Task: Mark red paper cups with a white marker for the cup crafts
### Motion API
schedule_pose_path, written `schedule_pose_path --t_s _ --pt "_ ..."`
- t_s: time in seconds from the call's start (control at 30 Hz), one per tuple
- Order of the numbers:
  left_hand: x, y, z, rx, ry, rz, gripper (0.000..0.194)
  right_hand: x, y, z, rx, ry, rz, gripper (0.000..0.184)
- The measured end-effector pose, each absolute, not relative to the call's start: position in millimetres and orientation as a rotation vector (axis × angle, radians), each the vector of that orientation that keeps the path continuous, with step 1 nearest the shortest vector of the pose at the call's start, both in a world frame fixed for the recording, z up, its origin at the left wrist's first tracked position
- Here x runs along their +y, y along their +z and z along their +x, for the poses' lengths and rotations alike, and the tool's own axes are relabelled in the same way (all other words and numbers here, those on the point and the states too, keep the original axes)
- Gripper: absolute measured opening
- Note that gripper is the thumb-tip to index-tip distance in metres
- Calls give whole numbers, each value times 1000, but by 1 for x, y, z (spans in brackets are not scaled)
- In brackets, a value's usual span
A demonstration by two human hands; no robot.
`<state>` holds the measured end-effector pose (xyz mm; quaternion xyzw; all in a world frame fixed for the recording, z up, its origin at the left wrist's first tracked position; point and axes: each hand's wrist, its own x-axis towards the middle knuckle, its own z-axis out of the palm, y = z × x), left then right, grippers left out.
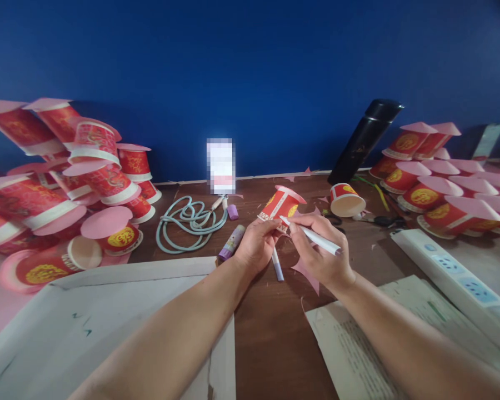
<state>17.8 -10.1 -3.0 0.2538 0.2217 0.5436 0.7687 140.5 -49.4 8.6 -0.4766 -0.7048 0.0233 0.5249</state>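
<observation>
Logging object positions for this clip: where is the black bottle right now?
In the head view, the black bottle leans against the blue wall on the right side, just behind the loose paper cup.

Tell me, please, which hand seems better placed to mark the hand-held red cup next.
Probably the right hand: it holds the white pen, pointed at the red cup, while the left hand is occupied with gripping that cup.

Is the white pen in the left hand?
No, the right hand grips the white pen, while the left hand holds a red paper cup.
</observation>
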Motion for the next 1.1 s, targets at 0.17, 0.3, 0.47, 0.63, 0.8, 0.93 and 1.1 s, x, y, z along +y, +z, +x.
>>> schedule_pose_path --t_s 0.17,0.3,0.47,0.63,0.8,0.93,1.1 --pt "-10 -4 18 469 1184 544 8 -49 8 141 -1687 17 -1160 9" --pt "-10 -4 17 476 1195 515 10 -49 8 141 -1678 -3 -1171 8" --pt "-9 -3 18 480 1200 516 11 -50 8 140 -1660 -18 -1208 7" --pt "-10 -2 18 484 1192 501 9 -50 8 140 -1655 -18 -1215 8" --pt "-9 -2 16 507 1203 374 8 -51 9 141 -1653 13 -1180 9" --pt "-6 -3 16 506 1215 288 14 -52 11 141 -1601 14 -1179 14" --pt "-6 -2 16 462 1220 340 21 -52 10 141 -1595 25 -1202 15"
